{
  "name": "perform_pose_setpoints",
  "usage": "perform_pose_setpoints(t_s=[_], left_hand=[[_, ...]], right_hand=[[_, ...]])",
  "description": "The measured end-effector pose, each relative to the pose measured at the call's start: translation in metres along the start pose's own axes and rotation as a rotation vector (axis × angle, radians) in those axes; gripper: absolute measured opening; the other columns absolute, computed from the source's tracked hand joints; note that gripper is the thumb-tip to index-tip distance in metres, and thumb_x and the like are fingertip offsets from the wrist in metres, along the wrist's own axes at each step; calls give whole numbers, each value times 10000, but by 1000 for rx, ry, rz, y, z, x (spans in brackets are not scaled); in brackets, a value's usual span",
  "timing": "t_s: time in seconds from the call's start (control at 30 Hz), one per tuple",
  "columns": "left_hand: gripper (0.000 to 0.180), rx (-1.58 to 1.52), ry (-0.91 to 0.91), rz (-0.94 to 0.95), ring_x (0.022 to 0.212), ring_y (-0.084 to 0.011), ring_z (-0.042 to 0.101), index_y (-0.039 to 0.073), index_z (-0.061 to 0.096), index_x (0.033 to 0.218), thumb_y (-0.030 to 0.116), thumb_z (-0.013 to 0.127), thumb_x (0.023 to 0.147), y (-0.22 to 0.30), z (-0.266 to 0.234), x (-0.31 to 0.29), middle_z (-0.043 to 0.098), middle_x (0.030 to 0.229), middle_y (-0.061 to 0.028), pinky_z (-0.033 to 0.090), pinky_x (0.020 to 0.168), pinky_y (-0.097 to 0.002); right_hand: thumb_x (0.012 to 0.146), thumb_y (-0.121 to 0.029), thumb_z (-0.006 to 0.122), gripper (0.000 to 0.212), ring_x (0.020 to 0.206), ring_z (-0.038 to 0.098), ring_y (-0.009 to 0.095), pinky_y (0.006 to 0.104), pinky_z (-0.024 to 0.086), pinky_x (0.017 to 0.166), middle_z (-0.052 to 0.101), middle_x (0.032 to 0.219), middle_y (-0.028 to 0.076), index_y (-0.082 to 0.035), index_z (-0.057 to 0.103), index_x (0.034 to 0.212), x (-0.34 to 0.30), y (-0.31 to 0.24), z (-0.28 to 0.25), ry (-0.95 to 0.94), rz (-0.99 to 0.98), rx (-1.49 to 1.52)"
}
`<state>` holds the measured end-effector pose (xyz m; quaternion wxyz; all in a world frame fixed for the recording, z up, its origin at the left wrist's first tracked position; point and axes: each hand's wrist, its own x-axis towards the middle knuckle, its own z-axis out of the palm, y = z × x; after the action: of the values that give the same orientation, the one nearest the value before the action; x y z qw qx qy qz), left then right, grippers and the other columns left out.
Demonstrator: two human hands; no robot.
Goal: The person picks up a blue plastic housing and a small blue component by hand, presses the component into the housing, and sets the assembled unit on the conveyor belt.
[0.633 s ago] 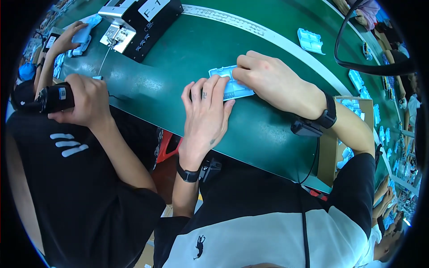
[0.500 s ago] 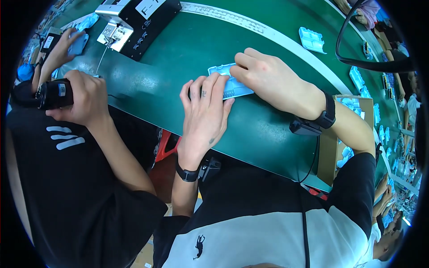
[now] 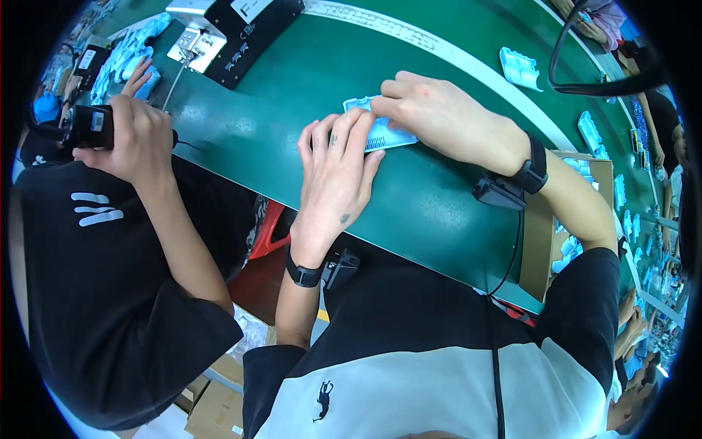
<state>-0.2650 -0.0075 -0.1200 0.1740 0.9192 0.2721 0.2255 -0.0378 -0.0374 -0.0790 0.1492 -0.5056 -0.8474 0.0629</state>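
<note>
A light blue plastic housing shell (image 3: 384, 134) with a slotted grille lies on the green bench in front of me. My left hand (image 3: 333, 164) rests over its left side, steadying it against the bench, fingers bent over the edge. Over the shell's upper right part, my right hand (image 3: 431, 121) is closed, fingers curled and pressed together. Its fingertips are hidden, so whatever they pinch does not show. Both wrists wear a black strap with a small black device.
A black boxy machine (image 3: 241, 36) with a metal bracket stands at the far left. Left of me, a co-worker's hand (image 3: 139, 135) grips a black cylindrical tool (image 3: 91, 127). Another blue shell (image 3: 520, 69) lies beyond the white strip. A cardboard box (image 3: 537, 245) of blue parts sits at right.
Both my hands stay at the shell, my right hand shifting slightly left and up. The co-worker's arms have moved slightly, and the whole view has shifted a little.
</note>
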Motion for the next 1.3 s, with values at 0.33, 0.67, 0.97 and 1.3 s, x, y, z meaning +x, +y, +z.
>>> perform_pose_setpoints(t_s=[0.33, 0.67, 0.97, 1.3], left_hand=[[663, -244, 204, -121, 1348, -427, 522, 33, 480, 1588, 218, 722, 999, -13, -12, 2, 506, 1542, -226, 376, 1181, -515], [616, -109, 108, -48, 1319, -398, 536, 45, 519, 1552, 255, 710, 1006, -11, 1, -10, 574, 1444, -189, 402, 1140, -517], [542, -46, 44, -18, 1327, -378, 507, 67, 574, 1505, 255, 705, 1014, -9, 1, -6, 567, 1465, -148, 390, 1153, -516], [485, -42, 58, -4, 1323, -375, 509, 83, 615, 1456, 244, 712, 1009, -14, 3, -6, 573, 1466, -129, 392, 1148, -515]], right_hand=[[930, -63, 704, 133, 939, 647, 407, 506, 541, 801, 628, 961, 175, -25, 626, 1029, -26, 48, -43, 38, 190, -82], [876, -28, 751, 218, 1013, 698, 425, 466, 560, 845, 698, 1004, 186, 2, 675, 1078, -131, 20, -113, 245, 610, -133], [750, -70, 830, 180, 899, 739, 374, 438, 587, 790, 749, 930, 179, -2, 739, 889, -257, 33, -78, -186, 1033, -189], [775, -160, 855, 129, 823, 745, 373, 487, 592, 797, 750, 813, 162, -81, 762, 816, -254, 39, -71, -379, 1065, -142]])
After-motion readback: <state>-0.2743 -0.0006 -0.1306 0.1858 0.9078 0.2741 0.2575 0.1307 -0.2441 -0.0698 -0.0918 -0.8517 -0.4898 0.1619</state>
